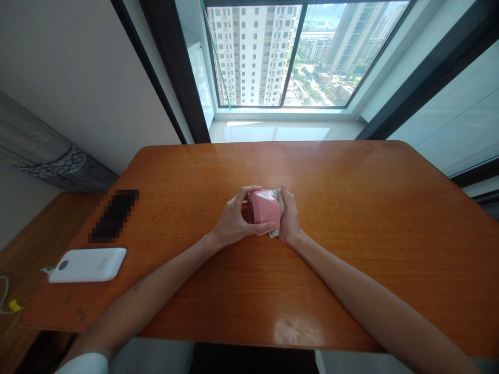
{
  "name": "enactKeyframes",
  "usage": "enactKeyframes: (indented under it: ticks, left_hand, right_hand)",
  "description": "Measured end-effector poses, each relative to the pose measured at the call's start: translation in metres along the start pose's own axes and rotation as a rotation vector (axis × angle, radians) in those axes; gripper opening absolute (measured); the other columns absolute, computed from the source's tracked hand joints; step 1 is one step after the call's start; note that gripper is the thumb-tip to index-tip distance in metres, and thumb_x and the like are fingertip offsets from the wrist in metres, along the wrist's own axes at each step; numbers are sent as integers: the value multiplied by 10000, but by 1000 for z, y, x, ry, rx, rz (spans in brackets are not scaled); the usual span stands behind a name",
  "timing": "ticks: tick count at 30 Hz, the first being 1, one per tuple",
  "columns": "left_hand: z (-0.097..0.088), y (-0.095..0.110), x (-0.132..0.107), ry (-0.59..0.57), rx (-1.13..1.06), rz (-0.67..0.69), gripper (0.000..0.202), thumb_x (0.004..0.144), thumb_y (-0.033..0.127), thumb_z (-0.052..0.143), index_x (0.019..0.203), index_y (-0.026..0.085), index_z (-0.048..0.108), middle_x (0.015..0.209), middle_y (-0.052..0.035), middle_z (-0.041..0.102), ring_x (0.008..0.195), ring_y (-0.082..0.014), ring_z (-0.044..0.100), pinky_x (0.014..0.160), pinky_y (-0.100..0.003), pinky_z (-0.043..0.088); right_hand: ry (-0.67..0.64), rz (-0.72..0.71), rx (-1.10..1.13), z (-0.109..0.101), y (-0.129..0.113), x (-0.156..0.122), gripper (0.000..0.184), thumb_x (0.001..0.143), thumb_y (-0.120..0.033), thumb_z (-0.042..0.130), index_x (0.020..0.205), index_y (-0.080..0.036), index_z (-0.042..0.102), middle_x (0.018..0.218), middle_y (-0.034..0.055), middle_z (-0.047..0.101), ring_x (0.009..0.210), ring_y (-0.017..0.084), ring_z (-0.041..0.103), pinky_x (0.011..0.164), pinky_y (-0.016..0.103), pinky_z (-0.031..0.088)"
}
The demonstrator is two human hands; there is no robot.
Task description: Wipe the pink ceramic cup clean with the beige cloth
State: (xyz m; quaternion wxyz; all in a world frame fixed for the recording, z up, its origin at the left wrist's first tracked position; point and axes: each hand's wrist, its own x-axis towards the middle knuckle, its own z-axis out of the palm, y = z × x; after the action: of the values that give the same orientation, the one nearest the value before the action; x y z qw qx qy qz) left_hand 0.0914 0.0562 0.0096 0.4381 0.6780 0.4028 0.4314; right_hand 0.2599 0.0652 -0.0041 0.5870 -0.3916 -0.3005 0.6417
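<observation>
Left hand (234,218): fingers wrapped around a pink cup (265,206), which lies on its side with its dark red end facing left. Right hand (290,217): pressed against the cup's far end, holding a whitish cloth (275,233) to it. Hands together, clamped on the cup, over the middle of a wooden table (351,208); contact with the tabletop cannot be told. On the table, to the left: white power bank (88,265); dark oblong item (114,215), pixelated. Beyond the table: window (253,57), high-rise buildings outside.
</observation>
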Motion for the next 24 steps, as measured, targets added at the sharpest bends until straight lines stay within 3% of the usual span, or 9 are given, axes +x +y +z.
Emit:
enactKeyframes:
  ticks: [7,13,19,24]
  left_hand:
    - [-3,-9,4,-27,-46,15,826,731,461,1005,1425,265,603,1314,-88,751,1126,-240,754,947,-345,669]
    - [-4,-12,5,-39,-80,14,833,739,510,1001,1428,255,607,1291,-94,754,1061,-221,754,904,-316,658]
    - [-6,-18,6,-73,-187,-55,766,832,715,872,1376,233,630,1252,-92,771,1046,-227,755,895,-311,637]
    - [-5,-20,1,-76,-96,-17,788,856,730,849,1421,250,581,1217,-75,757,976,-213,735,873,-321,630]
  right_hand:
    - [-17,20,-22,3,-2,-2,715,832,-932,687,745,-222,688,624,20,703,582,180,683,463,271,498]
    - [36,-91,-108,-1,1,0,709,902,-885,665,692,-208,691,638,9,682,535,119,593,502,245,511]
    - [-56,-129,-319,2,-5,-14,747,961,-871,582,586,-226,626,423,-23,536,309,112,461,278,243,297]
    - [-49,-116,-287,3,-4,-17,727,937,-872,621,594,-231,635,419,-28,533,301,113,458,272,245,294]
